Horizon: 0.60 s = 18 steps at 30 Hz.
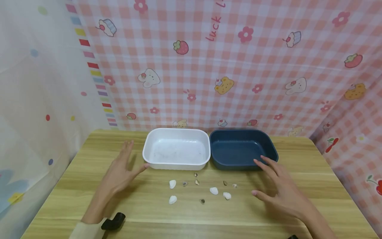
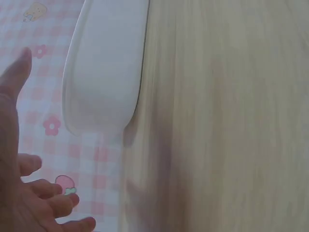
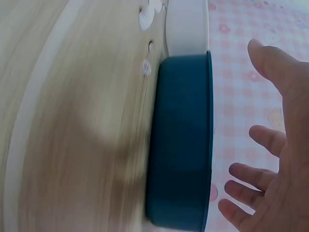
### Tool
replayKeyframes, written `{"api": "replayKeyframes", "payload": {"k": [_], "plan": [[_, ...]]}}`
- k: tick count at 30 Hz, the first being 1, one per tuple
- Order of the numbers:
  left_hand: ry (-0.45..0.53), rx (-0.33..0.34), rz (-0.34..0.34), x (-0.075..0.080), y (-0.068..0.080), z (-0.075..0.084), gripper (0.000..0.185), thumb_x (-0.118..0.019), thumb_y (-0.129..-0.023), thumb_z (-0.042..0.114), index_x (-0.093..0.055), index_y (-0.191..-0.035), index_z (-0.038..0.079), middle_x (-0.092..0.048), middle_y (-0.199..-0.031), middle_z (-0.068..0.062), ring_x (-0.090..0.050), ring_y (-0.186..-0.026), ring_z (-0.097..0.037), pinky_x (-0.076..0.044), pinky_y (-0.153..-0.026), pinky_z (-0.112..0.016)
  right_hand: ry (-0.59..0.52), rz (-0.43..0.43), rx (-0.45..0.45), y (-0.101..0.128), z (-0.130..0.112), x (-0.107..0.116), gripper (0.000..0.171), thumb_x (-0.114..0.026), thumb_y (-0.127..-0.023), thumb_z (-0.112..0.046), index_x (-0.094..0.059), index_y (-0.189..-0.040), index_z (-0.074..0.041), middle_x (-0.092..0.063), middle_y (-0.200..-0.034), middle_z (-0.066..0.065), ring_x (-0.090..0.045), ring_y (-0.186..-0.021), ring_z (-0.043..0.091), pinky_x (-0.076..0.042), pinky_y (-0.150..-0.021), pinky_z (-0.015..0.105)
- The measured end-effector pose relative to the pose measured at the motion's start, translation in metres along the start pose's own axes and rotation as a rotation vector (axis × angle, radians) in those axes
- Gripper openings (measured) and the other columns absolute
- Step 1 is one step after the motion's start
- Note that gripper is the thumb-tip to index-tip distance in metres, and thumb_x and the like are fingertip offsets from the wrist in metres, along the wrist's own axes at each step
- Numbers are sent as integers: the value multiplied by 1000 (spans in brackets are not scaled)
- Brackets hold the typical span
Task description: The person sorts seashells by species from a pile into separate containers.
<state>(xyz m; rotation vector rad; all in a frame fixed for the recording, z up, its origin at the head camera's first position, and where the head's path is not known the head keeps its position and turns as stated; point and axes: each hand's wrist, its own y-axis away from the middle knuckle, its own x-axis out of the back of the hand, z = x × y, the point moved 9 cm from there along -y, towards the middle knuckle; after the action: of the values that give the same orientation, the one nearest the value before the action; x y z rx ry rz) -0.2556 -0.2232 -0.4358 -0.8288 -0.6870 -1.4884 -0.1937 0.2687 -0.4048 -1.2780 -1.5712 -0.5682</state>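
My left hand (image 1: 120, 172) hovers beside the left end of a white rectangular tub (image 1: 179, 166), thumb stretched toward its near corner and nothing held. Fingers spread, my right hand (image 1: 282, 189) is over the table near the front right corner of a dark blue tub (image 1: 232, 165), also holding nothing. In the right wrist view the palm (image 3: 294, 159) shows bare beside the blue tub (image 3: 181, 145). Several white shells (image 1: 214, 191) and smaller brownish shells (image 1: 202, 201) lie scattered on the table in front of the tubs, between my hands.
Both tubs stand side by side at the back of the wood-grain table (image 1: 179, 225), against a pink checked cloth (image 1: 191, 66). A paler dotted cloth (image 1: 38, 99) hangs at the left. A black strap piece (image 1: 114, 221) sits at my left wrist.
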Motion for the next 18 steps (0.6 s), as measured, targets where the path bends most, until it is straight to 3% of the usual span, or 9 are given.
{"api": "replayKeyframes", "payload": {"k": [5, 9, 14, 18], "plan": [[117, 17, 27, -3, -7, -2, 108, -63, -91, 69, 4, -165, 28, -21, -169, -22, -32, -150, -49, -26, -117, -78, -31, 23, 37, -5, -14, -5, 86, -83, -86, -45, -37, -158, -37, -42, -155, 5, -39, -142, 34, -49, -99, 65], [190, 21, 44, -7, -11, -3, 107, -65, -91, 68, 0, -166, 27, -46, -156, -25, -49, -141, -43, -31, -119, -72, -42, 31, 36, -8, -21, -10, 76, -82, -87, -43, -46, -152, -34, -51, -142, -1, -53, -128, 26, -56, -93, 54], [266, 20, 65, -11, -13, -4, 105, -69, -90, 64, -7, -166, 25, -64, -139, -20, -59, -133, -40, -38, -118, -66, -71, -4, 22, -11, -26, -26, 66, -83, -87, -42, -55, -145, -29, -60, -121, -9, -62, -103, 14, -56, -77, 32], [317, 15, 76, -15, -14, -3, 105, -72, -90, 60, -14, -166, 18, -72, -127, -18, -70, -118, -35, -55, -106, -57, -120, -22, 30, -11, -30, -38, 59, -83, -87, -39, -61, -139, -24, -62, -108, -10, -60, -94, 9, -55, -75, 27]]}}
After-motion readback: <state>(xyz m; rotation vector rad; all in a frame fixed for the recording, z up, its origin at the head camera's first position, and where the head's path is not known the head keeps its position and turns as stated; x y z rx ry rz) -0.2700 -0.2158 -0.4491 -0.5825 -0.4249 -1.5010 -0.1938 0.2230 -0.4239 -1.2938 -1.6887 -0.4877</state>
